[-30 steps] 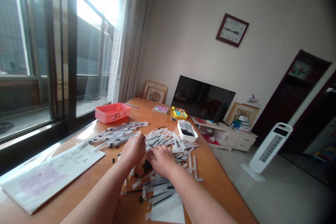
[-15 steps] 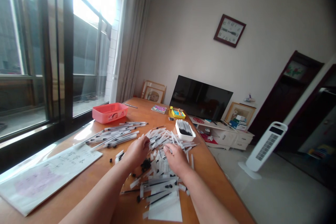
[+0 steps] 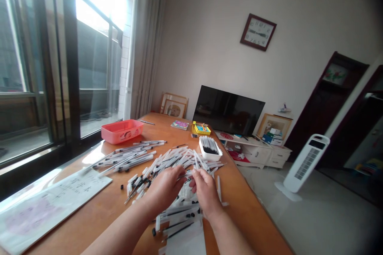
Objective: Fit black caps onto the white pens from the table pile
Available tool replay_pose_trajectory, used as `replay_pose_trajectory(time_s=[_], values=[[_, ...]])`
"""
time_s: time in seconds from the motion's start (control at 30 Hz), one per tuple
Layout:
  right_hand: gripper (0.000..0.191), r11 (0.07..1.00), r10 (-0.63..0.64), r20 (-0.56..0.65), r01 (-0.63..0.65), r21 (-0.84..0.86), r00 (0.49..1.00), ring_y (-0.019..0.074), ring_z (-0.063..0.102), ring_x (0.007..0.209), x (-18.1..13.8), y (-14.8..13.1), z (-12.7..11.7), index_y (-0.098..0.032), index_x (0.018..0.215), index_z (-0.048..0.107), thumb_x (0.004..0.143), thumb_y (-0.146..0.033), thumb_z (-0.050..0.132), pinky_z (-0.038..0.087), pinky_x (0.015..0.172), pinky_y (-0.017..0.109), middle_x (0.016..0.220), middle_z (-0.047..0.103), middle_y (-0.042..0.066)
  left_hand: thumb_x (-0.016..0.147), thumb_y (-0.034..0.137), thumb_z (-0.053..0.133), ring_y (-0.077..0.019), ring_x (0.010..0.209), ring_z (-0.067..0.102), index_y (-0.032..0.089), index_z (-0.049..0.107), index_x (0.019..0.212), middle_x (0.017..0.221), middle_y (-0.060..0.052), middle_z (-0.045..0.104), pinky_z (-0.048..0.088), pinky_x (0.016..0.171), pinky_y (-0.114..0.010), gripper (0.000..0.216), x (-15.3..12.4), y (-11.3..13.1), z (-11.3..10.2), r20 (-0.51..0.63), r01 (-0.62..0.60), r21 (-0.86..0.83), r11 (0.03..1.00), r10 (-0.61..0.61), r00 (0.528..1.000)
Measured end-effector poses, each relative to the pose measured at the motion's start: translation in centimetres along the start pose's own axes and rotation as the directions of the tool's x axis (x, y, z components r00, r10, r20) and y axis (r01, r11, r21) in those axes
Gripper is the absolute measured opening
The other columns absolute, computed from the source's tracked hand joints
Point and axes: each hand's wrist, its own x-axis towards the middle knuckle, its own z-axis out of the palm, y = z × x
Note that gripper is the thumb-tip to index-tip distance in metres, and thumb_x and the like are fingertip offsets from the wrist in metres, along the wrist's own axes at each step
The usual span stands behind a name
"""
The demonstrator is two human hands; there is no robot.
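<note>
My left hand and my right hand meet over a heap of pen parts, fingers pinched. A thin whitish pen piece spans the gap between the fingertips, gripped from both sides; whether it is a barrel or a cap is too small to tell. Clear pen barrels and caps spread behind the hands. Small black plugs and white caps lie left of my left hand. Dark refills rest over a white sheet between my forearms.
A white tub of pens with black ends stands behind the heap. Finished-looking pens lie in a row near a red plastic box. A notebook lies at left. The wooden table's right edge runs beside my right arm.
My hands have come together; the left moved right and the right turned inward, so a whitish pen piece now sits between their fingertips. The view has shifted slightly.
</note>
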Motion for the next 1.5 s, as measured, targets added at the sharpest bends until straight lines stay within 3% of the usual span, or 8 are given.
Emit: replay_pose_trajectory(time_s=[0.1, 0.5, 0.8, 0.97, 1.13, 1.23, 1.37, 1.5], values=[[0.047, 1.0, 0.004, 0.006, -0.004, 0.027, 1.0, 0.0166, 0.053, 0.056, 0.2, -0.1, -0.3, -0.022, 0.075, 0.06, 0.092, -0.065, 0.056, 0.042, 0.054, 0.027, 0.063, 0.061, 0.001, 0.095, 0.032, 0.052, -0.0214, 0.078, 0.061, 0.023, 0.058, 0.082, 0.087, -0.007, 0.068, 0.036, 0.067, -0.029, 0.017, 0.1, 0.4, -0.1, 0.012, -0.012, 0.013, 1.0, 0.012, 1.0], [0.044, 0.996, -0.081, 0.058, 0.079, 0.036, 0.995, 0.0149, 0.052, 0.06, -0.1, -1.8, -1.3, -0.022, 0.077, 0.057, 0.098, -0.06, 0.051, 0.041, 0.058, 0.026, 0.066, 0.06, -0.001, 0.097, 0.036, 0.05, -0.0175, 0.07, 0.055, 0.022, 0.062, 0.083, 0.077, -0.002, 0.066, 0.035, 0.064, -0.028, 0.023, 0.5, 1.4, -0.1, 0.057, 0.024, -0.062, 0.998, -0.02, 0.998], [0.045, 0.994, -0.1, 0.053, 0.098, 0.041, 0.994, 0.0142, 0.052, 0.059, -0.2, -1.9, -1.0, -0.021, 0.077, 0.059, 0.099, -0.06, 0.049, 0.043, 0.058, 0.026, 0.068, 0.061, -0.001, 0.094, 0.053, 0.054, -0.0127, 0.059, 0.045, 0.019, 0.065, 0.082, 0.07, 0.0, 0.064, 0.034, 0.055, -0.024, 0.037, 0.4, 1.7, -0.6, 0.19, 0.201, -0.278, 0.939, -0.151, 0.97], [0.045, 0.992, -0.087, 0.034, 0.083, 0.091, 0.996, 0.0132, 0.051, 0.057, 0.3, -2.2, -1.7, -0.021, 0.077, 0.059, 0.098, -0.06, 0.051, 0.041, 0.055, 0.025, 0.068, 0.062, 0.0, 0.087, 0.064, 0.061, -0.0102, 0.051, 0.042, 0.018, 0.064, 0.084, 0.071, -0.002, 0.068, 0.028, 0.049, -0.023, 0.046, 0.2, 1.7, -1.0, 0.329, 0.374, -0.452, 0.81, -0.239, 0.914], [0.041, 0.959, -0.039, -0.255, 0.108, 0.262, 0.966, 0.0111, 0.045, 0.052, 1.9, -2.2, -4.1, -0.02, 0.085, 0.062, 0.093, -0.06, 0.058, 0.036, 0.049, 0.023, 0.067, 0.06, -0.001, 0.082, 0.065, 0.068, -0.0071, 0.046, 0.035, 0.015, 0.066, 0.086, 0.066, -0.003, 0.068, 0.024, 0.047, -0.022, 0.05, 0.0, 1.4, -1.0, 0.434, 0.524, -0.582, 0.622, -0.308, 0.847], [0.041, 0.985, -0.061, -0.201, 0.091, 0.146, 0.978, 0.0131, 0.051, 0.057, 1.9, -1.7, -4.2, -0.02, 0.089, 0.066, 0.093, -0.06, 0.06, 0.041, 0.053, 0.024, 0.069, 0.062, 0.0, 0.084, 0.056, 0.071, -0.0073, 0.051, 0.041, 0.014, 0.068, 0.097, 0.072, -0.004, 0.068, 0.028, 0.048, -0.02, 0.044, 0.1, 1.2, -0.9, 0.392, 0.509, -0.713, 0.483, -0.327, 0.86], [0.045, 0.999, -0.045, -0.016, 0.046, 0.029, 0.999, 0.0176, 0.061, 0.066, 1.1, -1.0, -3.0, -0.019, 0.112, 0.071, 0.092, -0.059, 0.06, 0.047, 0.06, 0.028, 0.083, 0.072, 0.005, 0.089, 0.036, 0.07, -0.0097, 0.061, 0.052, 0.015, 0.068, 0.108, 0.082, -0.004, 0.066, 0.039, 0.053, -0.02, 0.028, 0.5, 0.4, -1.1, 0.344, 0.456, -0.835, 0.309, -0.353, 0.87], [0.053, 0.999, -0.02, 0.042, 0.021, -0.034, 0.999, 0.0177, 0.059, 0.06, 0.7, -0.9, -2.1, -0.019, 0.124, 0.069, 0.09, -0.059, 0.061, 0.047, 0.057, 0.029, 0.082, 0.072, 0.004, 0.093, 0.023, 0.062, -0.0131, 0.076, 0.064, 0.017, 0.066, 0.111, 0.097, -0.007, 0.071, 0.051, 0.07, -0.024, 0.018, 0.7, -0.5, -1.5, 0.304, 0.38, -0.912, 0.152, -0.37, 0.878]])
